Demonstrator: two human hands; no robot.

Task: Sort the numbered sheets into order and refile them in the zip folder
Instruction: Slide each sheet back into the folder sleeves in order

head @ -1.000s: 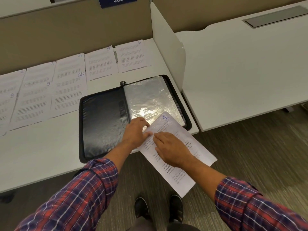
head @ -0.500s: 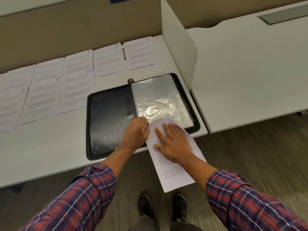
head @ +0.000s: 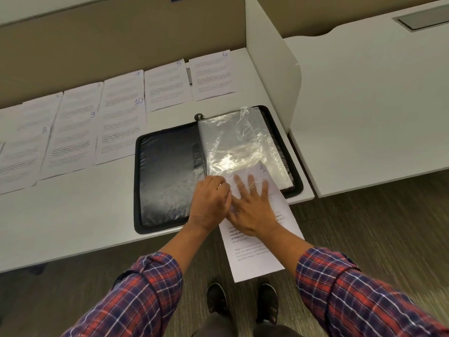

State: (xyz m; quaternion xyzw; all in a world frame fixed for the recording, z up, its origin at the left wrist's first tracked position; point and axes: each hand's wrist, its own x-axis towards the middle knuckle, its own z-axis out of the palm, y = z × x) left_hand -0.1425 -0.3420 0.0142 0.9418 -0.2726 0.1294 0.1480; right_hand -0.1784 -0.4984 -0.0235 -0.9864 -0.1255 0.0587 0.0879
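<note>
The black folder (head: 167, 176) lies open on the counter (head: 73, 215), near its front edge. Its right half has a clear sleeve (head: 240, 142) on top. Sheet 1 (head: 255, 259) is partly in the sleeve. Its top end, with the number, sits under the shiny plastic. Its bottom end sticks out past the counter edge, over the floor (head: 364, 227).

The left hand (head: 209, 205) has its fingers curled and pinches the near left corner of the sleeve. The right hand (head: 252, 210) lies flat on sheet 1 with its fingers spread wide, and it grips nothing. The two hands touch side by side.

The other sheets (head: 121, 132) lie in rows on the counter, left of the folder and behind it. I can read 4, 5, 6, 9 and 10 on them.
</note>
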